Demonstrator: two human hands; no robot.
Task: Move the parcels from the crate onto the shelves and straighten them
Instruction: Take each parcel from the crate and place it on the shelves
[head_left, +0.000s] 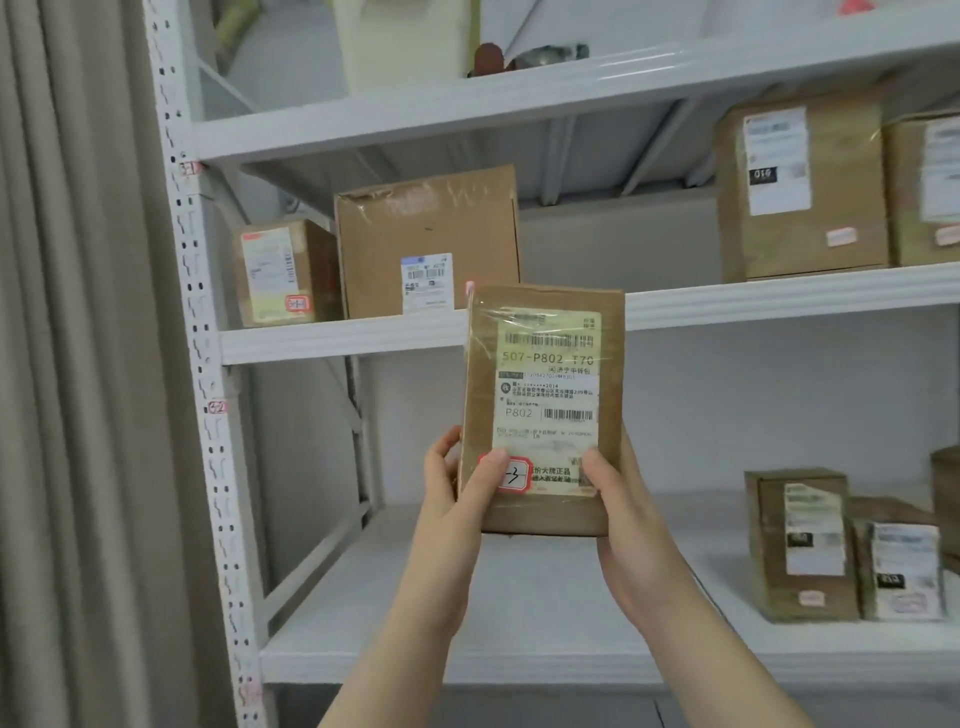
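Both hands, left hand (457, 488) and right hand (618, 499), gripping upright parcel (543, 410), before shelves (363, 338) holding boxes (426, 244).

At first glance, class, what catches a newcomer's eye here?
A brown parcel with a white shipping label, gripped upright by the left hand and right hand. Behind it, a large cardboard box and a smaller box stand at the left of the middle shelf.

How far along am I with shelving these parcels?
Done: several boxes already stand on the middle shelf and lower shelf. In hand: left hand and right hand grip one labelled parcel upright before the shelves. Left: setting it down and straightening; the crate is out of view, so the remaining count is unknown.
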